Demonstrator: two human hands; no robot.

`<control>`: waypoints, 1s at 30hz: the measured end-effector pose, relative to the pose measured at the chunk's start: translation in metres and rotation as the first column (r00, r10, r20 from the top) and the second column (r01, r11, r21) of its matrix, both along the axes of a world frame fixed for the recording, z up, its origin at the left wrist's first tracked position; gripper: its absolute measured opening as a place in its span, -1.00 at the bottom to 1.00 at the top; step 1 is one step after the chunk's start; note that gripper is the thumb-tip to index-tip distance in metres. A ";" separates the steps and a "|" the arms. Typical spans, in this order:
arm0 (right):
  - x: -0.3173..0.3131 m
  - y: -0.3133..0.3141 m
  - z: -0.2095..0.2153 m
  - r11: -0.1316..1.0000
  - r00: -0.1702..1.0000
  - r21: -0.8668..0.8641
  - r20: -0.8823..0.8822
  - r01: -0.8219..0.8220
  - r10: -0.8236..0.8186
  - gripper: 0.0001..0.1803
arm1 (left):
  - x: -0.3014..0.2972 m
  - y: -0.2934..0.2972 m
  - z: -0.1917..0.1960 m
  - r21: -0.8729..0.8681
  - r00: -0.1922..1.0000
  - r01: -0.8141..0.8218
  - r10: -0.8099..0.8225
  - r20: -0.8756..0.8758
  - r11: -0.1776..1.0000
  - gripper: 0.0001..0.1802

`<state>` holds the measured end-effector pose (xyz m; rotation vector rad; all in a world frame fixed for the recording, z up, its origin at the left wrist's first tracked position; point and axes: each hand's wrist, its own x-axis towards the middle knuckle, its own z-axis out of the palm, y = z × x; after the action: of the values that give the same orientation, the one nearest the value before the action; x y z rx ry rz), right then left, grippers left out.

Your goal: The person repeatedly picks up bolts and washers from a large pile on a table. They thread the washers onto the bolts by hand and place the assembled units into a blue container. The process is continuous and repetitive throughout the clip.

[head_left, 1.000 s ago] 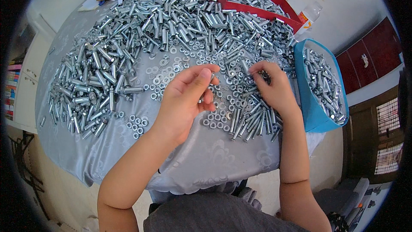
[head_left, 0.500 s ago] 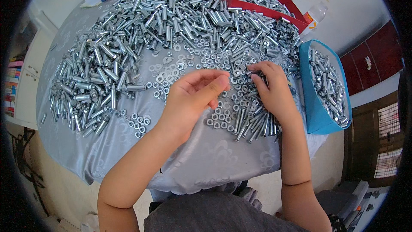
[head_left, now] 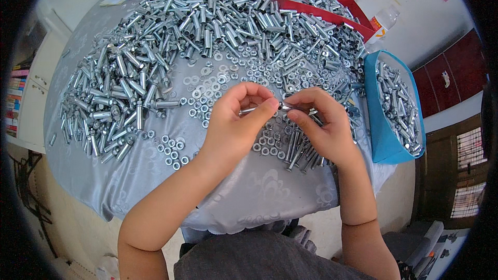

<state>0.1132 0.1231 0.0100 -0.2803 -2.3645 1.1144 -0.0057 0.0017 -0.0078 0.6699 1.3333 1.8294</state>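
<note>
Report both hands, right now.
Left hand: closed, pinching a thin metal rod.
Right hand: closed, pinching a small metal piece, exact kind unclear.

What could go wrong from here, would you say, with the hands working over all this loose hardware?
The small metal piece at the fingertips of the left hand and right hand might slip and get lost among the loose nuts. Also, the blue bin, heaped with metal parts, stands near the right edge of the table; a nudge could perhaps tip it.
</note>
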 end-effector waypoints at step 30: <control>0.003 -0.007 -0.004 0.968 0.995 -0.234 -0.063 -0.091 0.078 -0.82 | -0.001 -0.007 0.012 -0.168 0.935 0.313 -0.335 -0.121 0.935 -0.58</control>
<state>0.1158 0.1161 0.0065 -0.2305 -2.2150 1.4299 -0.0069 -0.0055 0.0041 0.9024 1.3453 1.4257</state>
